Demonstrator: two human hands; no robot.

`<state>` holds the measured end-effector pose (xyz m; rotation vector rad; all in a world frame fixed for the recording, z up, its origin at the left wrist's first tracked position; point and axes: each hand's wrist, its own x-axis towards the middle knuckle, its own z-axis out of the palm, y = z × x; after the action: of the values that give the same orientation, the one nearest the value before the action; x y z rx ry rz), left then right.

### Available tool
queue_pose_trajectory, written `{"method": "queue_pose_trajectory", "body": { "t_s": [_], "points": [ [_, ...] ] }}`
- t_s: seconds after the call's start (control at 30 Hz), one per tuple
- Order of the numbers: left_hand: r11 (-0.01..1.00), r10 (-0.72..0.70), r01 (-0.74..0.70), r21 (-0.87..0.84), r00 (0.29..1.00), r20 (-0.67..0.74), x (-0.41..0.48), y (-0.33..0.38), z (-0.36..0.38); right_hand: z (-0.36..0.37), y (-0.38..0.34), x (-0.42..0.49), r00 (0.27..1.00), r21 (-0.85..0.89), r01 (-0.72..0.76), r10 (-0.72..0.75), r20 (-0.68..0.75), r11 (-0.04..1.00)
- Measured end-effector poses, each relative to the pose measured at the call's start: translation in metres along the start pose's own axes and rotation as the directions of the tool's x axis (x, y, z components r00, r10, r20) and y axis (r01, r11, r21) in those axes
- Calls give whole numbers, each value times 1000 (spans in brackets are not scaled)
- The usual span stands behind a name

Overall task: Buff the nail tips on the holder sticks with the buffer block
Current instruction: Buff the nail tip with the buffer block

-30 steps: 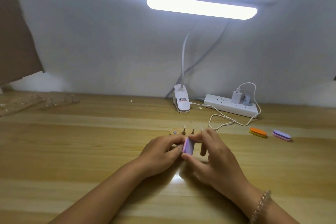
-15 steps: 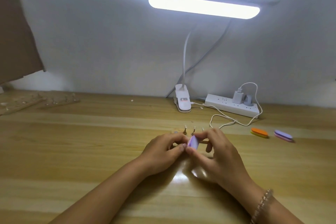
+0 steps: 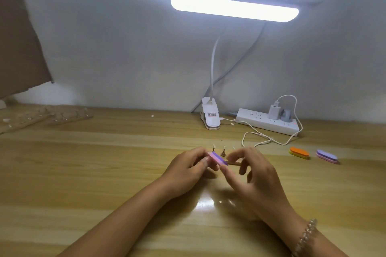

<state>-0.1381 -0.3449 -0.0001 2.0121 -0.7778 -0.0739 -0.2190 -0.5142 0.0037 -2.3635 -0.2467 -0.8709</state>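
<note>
Left hand (image 3: 188, 166): fingers curled tight at the far end of the buffer block (image 3: 218, 158). What they pinch is hidden behind them, so I cannot tell.
Right hand (image 3: 252, 175): thumb and forefinger pinch the block's near end; the other fingers are loosely bent and hold nothing.
Block position: tilted, purple face up over pink, bridging my two hands just above the table (image 3: 104, 173), right in front of the holder sticks (image 3: 223, 151).
Nail tips (image 3: 213, 145): pale specks atop the sticks, too small to say which are buffed.
Wooden strip (image 3: 236, 163): pokes out from under the block toward my right fingers. Likely the sticks' base, but I'm not certain.
Slip risk: I'm gripping only the block's end, so a hard stroke could twist it out of my pinch.
Knock risk: the sticks stand just behind my knuckles, and a long push forward could topple them or pop a tip off.
Pressure risk: bearing down on so small a tip could bend it or scuff it unevenly.
Glare risk: the lamp reflection (image 3: 205, 202) on the table under my hands may hide the finish.
Spares: orange block (image 3: 299, 152) and purple block (image 3: 326, 156) lie well off to my right.
</note>
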Motion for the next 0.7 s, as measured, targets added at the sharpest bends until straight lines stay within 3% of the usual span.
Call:
{"method": "queue_pose_trajectory", "body": {
  "t_s": [0.13,0.57,0.63,0.7],
  "points": [
    [999,0,-2,53,999,33,-2,3,3,8,-1,-7,984,-141,95,-72,160,985],
    [991,3,-12,135,998,67,-2,4,2,7,3,-7,968,-106,121,-94,234,987],
    [992,6,-16,123,997,82,-2,5,2,7,1,-6,975,-88,87,-66,213,992],
    [992,0,-9,128,997,73,-1,4,2,5,1,-4,995,-48,16,-11,100,999]
  ]
}}
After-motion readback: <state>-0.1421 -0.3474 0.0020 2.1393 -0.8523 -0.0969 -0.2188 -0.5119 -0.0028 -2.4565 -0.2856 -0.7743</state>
